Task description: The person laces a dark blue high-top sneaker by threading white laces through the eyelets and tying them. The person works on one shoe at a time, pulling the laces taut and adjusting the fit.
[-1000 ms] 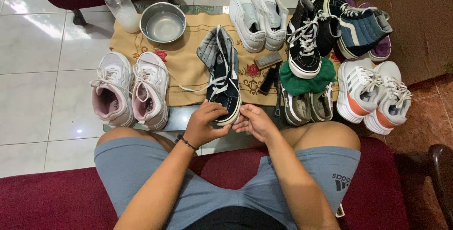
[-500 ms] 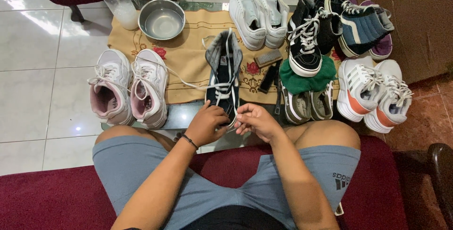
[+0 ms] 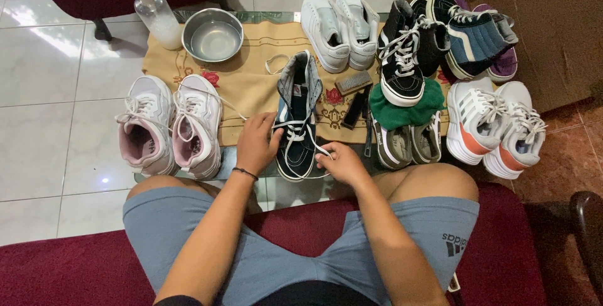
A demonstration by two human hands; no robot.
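Left hand (image 3: pixel 256 142): fingers curled against the left flank of the dark high-top (image 3: pixel 298 117), touching it near the lace rows; I can't tell whether they truly clamp it. Right hand (image 3: pixel 339 163): fingers pinched together on the white lace (image 3: pixel 300 135), at the shoe's lower right edge.

I read the high-top as lying between the two hands, long axis running 12 to 6, open collar at 12, toe toward the knees at 6. Left hand sits at its 9, right hand at its 4; both touching, neither clearly nearer. Lace loops loose across the front and trails toward the right hand.

Outward: pink-lined pair (image 3: pixel 169 130) at 9, just beside the left hand, its own laces spilling toward the cloth (image 3: pixel 251 73). Brush (image 3: pixel 353 82) at 2 of the shoe. Green rag (image 3: pixel 402 112) and grey pair (image 3: pixel 408 146) at 3, close to the right hand. Steel bowl (image 3: pixel 212 34) and pump bottle (image 3: pixel 154 12) at 11, white pair (image 3: pixel 340 23) at 12, well apart. Nothing lies between the hands and the shoe.
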